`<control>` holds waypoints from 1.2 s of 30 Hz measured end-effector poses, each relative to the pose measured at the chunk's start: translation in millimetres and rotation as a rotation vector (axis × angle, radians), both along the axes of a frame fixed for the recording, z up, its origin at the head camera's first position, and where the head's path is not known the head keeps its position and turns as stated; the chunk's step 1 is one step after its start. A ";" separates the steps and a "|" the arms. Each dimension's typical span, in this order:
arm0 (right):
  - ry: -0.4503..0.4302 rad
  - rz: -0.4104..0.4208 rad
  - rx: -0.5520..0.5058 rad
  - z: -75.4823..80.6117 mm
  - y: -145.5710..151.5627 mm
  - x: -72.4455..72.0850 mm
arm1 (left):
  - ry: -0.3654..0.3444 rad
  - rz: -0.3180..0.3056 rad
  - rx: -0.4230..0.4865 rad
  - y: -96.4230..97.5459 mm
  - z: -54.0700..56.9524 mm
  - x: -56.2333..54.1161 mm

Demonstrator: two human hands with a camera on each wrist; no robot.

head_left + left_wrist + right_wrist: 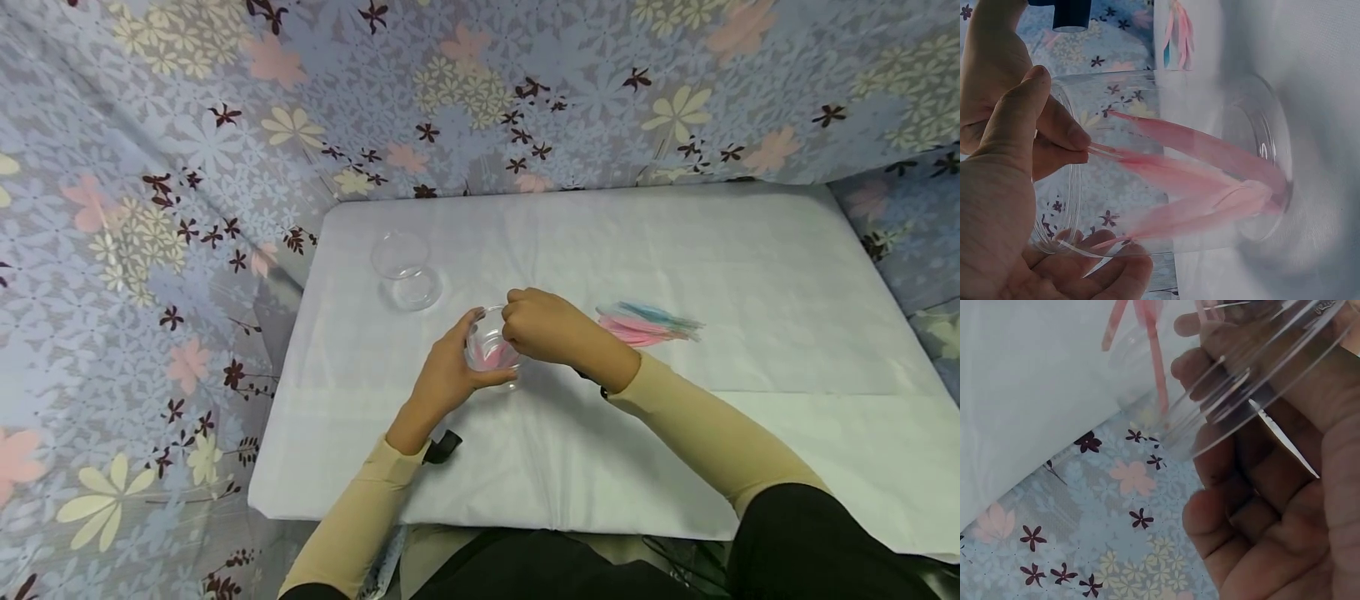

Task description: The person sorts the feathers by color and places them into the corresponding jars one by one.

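A clear, wide-mouthed jar stands on the white table, with several pink feathers inside, their tips at its bottom. My left hand grips the jar around its upper part, thumb on the near side and fingers on the far side. At the jar's mouth, my right hand pinches the stems of pink feathers between thumb and finger, also seen in the left wrist view. The right wrist view shows the curled right fingers beside the clear rim. How many stems are pinched is hard to tell.
A second clear container stands toward the table's back left. Right of my hands lies a bunch of pink and blue feathers. White cloth covers the table, and flowered curtains hang behind it and at the left.
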State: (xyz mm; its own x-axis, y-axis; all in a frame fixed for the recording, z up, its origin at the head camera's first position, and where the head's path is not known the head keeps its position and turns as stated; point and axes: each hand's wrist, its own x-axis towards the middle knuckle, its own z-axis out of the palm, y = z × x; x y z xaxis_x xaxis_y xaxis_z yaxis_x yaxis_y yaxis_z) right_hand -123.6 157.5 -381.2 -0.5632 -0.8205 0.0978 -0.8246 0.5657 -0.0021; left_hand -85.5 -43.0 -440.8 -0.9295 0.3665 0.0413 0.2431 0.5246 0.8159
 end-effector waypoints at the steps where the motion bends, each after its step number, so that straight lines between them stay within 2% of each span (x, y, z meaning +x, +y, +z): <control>1: 0.001 -0.007 0.011 -0.6 -0.7 0.0 | 0.007 -0.003 0.000 0.3 -0.2 -0.3; 6: 0.021 -0.020 0.046 -1.8 -2.9 1.5 | 0.028 -0.013 -0.006 1.9 -0.6 -0.7; 8: 0.028 -0.013 0.031 -0.3 -1.9 2.0 | 0.026 -0.010 -0.014 2.5 -0.7 -0.4; 12: -0.020 -0.008 -0.116 7.6 11.8 2.0 | 0.002 0.008 -0.026 3.9 -0.3 0.6; 15: -0.058 -0.045 -0.263 13.3 35.5 -1.4 | -0.011 0.026 -0.045 5.1 -0.2 0.9; 18: -0.075 -0.154 -0.335 15.0 65.7 -5.6 | -0.022 0.045 -0.055 5.6 0.1 1.5; 20: -0.118 -0.265 -0.332 12.9 86.8 -6.8 | -0.033 0.054 -0.059 5.4 0.6 2.4; 25: -0.387 -0.525 -0.251 -6.0 129.4 -2.1 | -0.035 0.066 -0.067 3.4 1.7 3.8; 27: -0.492 -0.596 -0.229 -17.6 142.2 2.9 | -0.026 0.069 -0.062 2.9 1.9 3.6; 29: -0.558 -0.666 -0.219 -29.8 154.9 10.2 | -0.021 0.064 -0.055 2.9 1.8 3.4; 32: -0.594 -0.753 -0.240 -45.7 174.2 22.5 | -0.022 0.051 -0.055 3.7 2.0 3.4; 36: -0.530 -0.848 -0.313 -58.1 197.4 34.2 | -0.028 0.053 -0.060 4.9 2.5 3.3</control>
